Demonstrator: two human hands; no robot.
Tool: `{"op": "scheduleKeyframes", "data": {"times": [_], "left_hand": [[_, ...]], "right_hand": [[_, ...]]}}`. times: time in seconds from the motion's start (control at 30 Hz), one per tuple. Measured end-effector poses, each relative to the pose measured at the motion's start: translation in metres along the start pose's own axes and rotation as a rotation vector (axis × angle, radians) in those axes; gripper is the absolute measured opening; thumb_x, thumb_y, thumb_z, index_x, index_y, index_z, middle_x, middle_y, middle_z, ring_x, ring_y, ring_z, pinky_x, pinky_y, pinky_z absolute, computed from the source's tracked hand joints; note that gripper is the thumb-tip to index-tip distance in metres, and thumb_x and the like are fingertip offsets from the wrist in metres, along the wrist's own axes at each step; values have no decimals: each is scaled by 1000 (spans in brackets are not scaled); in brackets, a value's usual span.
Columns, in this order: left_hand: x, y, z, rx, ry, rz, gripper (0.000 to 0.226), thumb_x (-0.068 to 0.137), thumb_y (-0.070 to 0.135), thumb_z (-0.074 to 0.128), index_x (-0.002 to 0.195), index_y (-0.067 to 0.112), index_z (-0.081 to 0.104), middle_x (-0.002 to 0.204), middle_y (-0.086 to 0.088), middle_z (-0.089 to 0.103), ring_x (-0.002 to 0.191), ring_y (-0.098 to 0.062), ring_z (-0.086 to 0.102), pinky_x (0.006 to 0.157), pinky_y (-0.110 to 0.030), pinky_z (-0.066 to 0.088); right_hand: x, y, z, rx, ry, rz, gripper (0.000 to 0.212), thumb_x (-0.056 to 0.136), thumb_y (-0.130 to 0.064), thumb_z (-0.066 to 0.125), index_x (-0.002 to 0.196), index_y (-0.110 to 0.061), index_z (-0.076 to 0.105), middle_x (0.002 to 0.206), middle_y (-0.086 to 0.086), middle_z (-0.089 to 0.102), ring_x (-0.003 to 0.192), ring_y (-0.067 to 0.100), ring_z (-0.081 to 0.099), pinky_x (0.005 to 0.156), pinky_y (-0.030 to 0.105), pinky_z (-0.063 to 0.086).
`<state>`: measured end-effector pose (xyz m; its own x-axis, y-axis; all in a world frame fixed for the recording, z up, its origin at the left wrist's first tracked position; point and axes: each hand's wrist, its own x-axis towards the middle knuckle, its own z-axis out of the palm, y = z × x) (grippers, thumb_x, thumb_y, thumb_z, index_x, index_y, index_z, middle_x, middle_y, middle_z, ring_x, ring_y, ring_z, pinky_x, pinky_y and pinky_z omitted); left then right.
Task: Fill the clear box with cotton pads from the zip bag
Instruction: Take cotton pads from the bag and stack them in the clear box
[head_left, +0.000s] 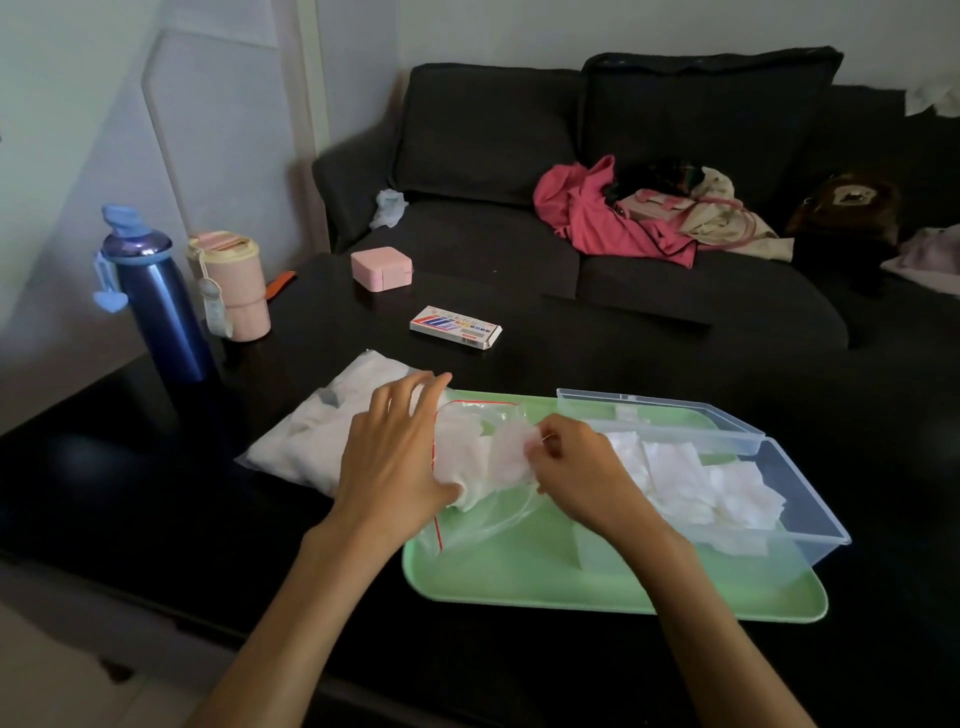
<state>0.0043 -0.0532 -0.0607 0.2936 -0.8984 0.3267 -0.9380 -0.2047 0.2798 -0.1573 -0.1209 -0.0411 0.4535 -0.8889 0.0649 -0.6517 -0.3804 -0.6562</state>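
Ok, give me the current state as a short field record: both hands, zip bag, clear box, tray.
left hand: fingers spread, resting on the zip bag near its opening
right hand: pinching a cotton pad at the bag mouth
clear box: lid open, partly filled with pads, standing on the tray
tray: green, on the dark table; bag mouth lies over its left edge

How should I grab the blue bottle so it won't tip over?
Wrap your hand around the blue bottle's straight middle, coming from the right, the open table side. It stands upright and is tall and narrow, so a grip low on the body is probably steadier than one on the lumpy cap.
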Motion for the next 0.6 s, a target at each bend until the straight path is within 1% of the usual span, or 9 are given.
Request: {"op": "scheduleKeyframes", "data": {"times": [0.07,0.1,0.17,0.23,0.3,0.37,0.43,0.5,0.6], "left_hand": [[6,8,-7,-104,-11,21,103,60,52,79,145,29,26,149,11,22,133,-14,20,102,-30,26],[9,13,-11,-223,23,26,95,63,52,78,142,29,32,146,12,27,132,-13,22,101,-27,25],[15,25,-22,-578,111,23,58,76,49,69,128,33,50,127,20,47,119,-10,41,95,-21,31],[20,37,-32,-835,62,-25,25,85,52,53,105,39,60,98,22,64,98,-2,56,89,-26,45],[22,47,-35,-834,-29,-63,33,86,63,44,95,38,63,84,20,66,90,2,59,83,-26,46],[21,57,-31,-720,-98,-93,49,81,73,40,104,36,61,91,20,63,90,2,56,79,-24,43],[19,62,-27,-718,-155,-120,57,75,77,43,110,34,59,100,18,61,91,0,56,80,-26,44],[19,70,-24,-821,-177,-119,42,78,66,55,99,31,64,94,13,66,87,-4,60,76,-25,46],[24,81,-22,-997,-133,-108,7,80,31,69,85,26,71,80,8,72,77,-3,65,64,-15,48]], "right_hand": [[0,1,-14,253,-17,43,11,95,-11,47,91,-10,57,84,7,65,78,27,65,71,36,55],[-1,2,-21,409,-56,66,12,94,-7,48,89,-10,57,82,6,64,75,22,64,68,30,56],[-4,6,-34,661,-153,89,13,93,-4,50,89,-10,60,84,7,63,76,15,63,67,23,56],[-8,11,-43,830,-236,94,12,92,-6,53,97,-7,63,90,7,65,85,16,64,73,23,57],[-9,18,-50,933,-271,94,14,92,-8,54,100,-8,65,93,5,68,89,14,65,76,25,57],[-11,24,-56,977,-289,61,16,92,-9,53,99,-13,67,93,2,70,90,13,67,79,26,56],[-12,27,-61,992,-307,13,19,93,-9,52,103,-15,67,98,3,70,94,14,67,80,26,55],[-14,34,-67,985,-288,-7,19,93,-9,53,102,-15,69,98,4,70,94,14,67,77,23,54],[-15,40,-73,962,-197,-17,17,92,-17,54,96,-13,70,96,3,69,93,13,65,78,23,54]]}}
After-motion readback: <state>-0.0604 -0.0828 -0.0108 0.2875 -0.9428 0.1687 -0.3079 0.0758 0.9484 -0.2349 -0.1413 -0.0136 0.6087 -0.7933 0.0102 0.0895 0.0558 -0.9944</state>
